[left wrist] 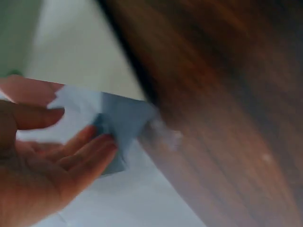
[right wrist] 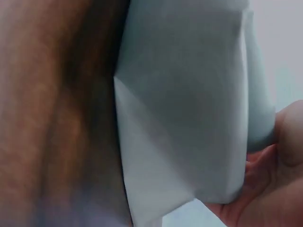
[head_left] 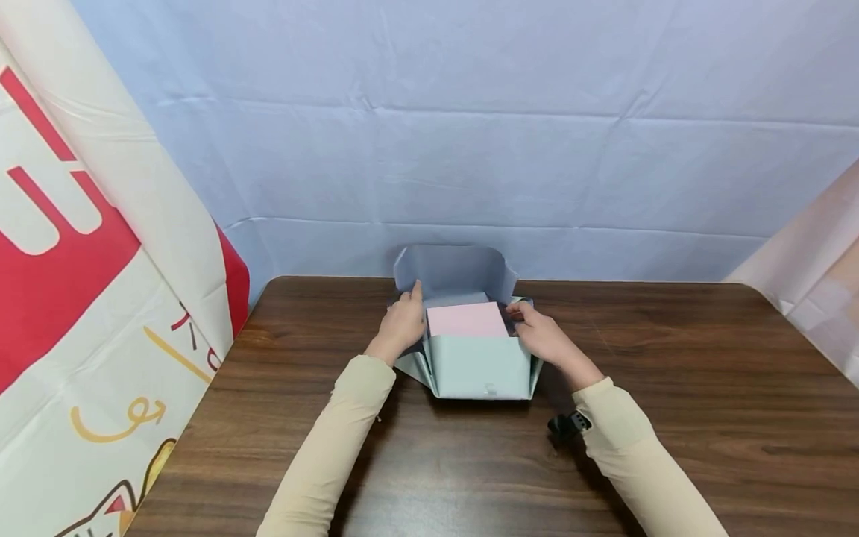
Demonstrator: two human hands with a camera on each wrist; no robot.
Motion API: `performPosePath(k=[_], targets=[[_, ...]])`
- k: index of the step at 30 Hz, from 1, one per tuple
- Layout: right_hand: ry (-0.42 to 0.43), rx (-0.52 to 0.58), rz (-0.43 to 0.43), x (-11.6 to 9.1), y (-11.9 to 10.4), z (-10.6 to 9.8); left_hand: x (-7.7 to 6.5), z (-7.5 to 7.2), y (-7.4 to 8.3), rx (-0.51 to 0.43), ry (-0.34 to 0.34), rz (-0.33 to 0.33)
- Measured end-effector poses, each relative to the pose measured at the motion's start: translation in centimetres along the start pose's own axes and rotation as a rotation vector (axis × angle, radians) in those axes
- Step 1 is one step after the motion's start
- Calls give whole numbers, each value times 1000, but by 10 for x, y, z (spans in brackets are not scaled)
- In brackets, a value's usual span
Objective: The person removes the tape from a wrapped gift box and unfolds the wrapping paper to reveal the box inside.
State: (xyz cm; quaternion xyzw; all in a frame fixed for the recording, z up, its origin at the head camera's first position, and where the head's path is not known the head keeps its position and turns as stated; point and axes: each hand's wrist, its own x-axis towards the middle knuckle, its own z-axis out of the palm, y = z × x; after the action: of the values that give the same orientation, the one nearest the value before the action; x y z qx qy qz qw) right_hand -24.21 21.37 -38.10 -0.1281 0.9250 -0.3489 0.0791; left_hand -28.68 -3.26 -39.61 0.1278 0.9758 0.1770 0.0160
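A pale green cardboard box (head_left: 479,365) stands on the table with its lid (head_left: 456,268) raised at the back. Inside it shows the flat top of a pink block (head_left: 466,319). At the box's left side is my left hand (head_left: 403,324), its index finger extended toward the lid's left edge. In the left wrist view, the fingers (left wrist: 97,151) lie against a blue-grey flap (left wrist: 125,120), with the thumb apart from them. My right hand (head_left: 540,335) is at the right side of the box; its fingertips are partly hidden behind a panel (right wrist: 184,104) in the right wrist view.
The brown wooden table (head_left: 705,388) extends on both sides of the box. A light blue cloth (head_left: 470,149) hangs behind it, and a printed white and red cloth (head_left: 101,298) hangs at the left. A small black device (head_left: 569,425) sits at the right wrist.
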Motion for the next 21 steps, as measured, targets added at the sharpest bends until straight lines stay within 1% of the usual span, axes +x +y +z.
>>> performPosePath(k=[2,5,7,8,11,15,21], targets=[[-45,6,4,5,2,-3,1,3,-4,21,-71,30],[-121,-27,-4,14,4,-7,2,5,-10,28,-174,60],[-165,-53,-10,19,4,-7,2,5,-12,20,-222,69],[-173,-71,-6,23,5,-7,2,5,-13,17,-241,74],[-180,-133,-5,31,7,-6,2,6,-16,31,-291,85],[-163,-206,-22,40,9,-4,4,5,-19,51,-354,96],[-136,-242,-47,48,11,-5,9,-3,-21,11,-469,120]])
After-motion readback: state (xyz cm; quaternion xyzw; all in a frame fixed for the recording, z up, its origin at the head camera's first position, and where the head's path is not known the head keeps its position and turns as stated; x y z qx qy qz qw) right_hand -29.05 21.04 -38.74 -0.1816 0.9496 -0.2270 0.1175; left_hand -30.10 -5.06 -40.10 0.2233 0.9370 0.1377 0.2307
